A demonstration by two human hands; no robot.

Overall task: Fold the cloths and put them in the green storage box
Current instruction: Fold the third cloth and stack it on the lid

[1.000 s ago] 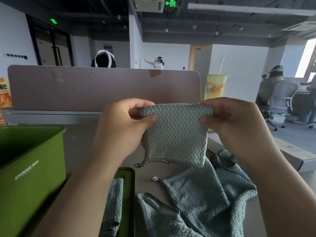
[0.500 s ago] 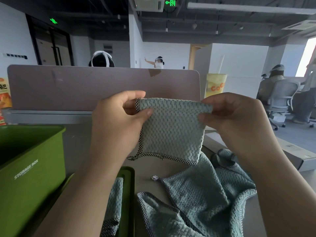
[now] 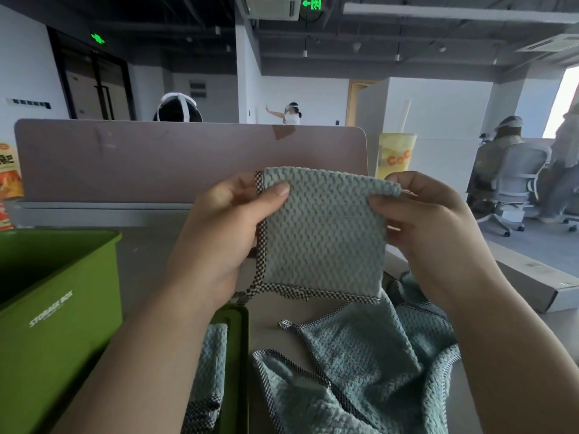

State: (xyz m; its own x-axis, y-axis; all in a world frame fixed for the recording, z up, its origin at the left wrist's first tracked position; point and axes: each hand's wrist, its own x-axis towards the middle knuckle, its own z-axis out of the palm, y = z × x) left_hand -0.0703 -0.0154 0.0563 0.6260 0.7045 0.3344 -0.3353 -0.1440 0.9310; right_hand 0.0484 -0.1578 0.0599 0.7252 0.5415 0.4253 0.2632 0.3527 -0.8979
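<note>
A folded teal cloth (image 3: 322,233) with checked trim hangs upright in the air over the table. My left hand (image 3: 225,236) pinches its top left corner and left edge, and my right hand (image 3: 429,227) pinches its top right corner. Below it, a heap of unfolded teal cloths (image 3: 360,371) lies on the table. The green storage box (image 3: 59,308) stands open at the left. Its green lid (image 3: 235,355) lies flat beside it with another teal cloth (image 3: 210,371) on it, partly hidden by my left forearm.
A pink desk divider (image 3: 141,161) runs across the back of the table. A yellow drink cup (image 3: 396,156) stands at its right end. A long cardboard box (image 3: 532,283) lies at the table's right edge. Snack packets (image 3: 9,170) are at far left. People and office chairs sit beyond.
Both hands have pulled the folded cloth slightly up and squared it. My left fingers have slid down its left edge. The hanging lower trim now sits straighter.
</note>
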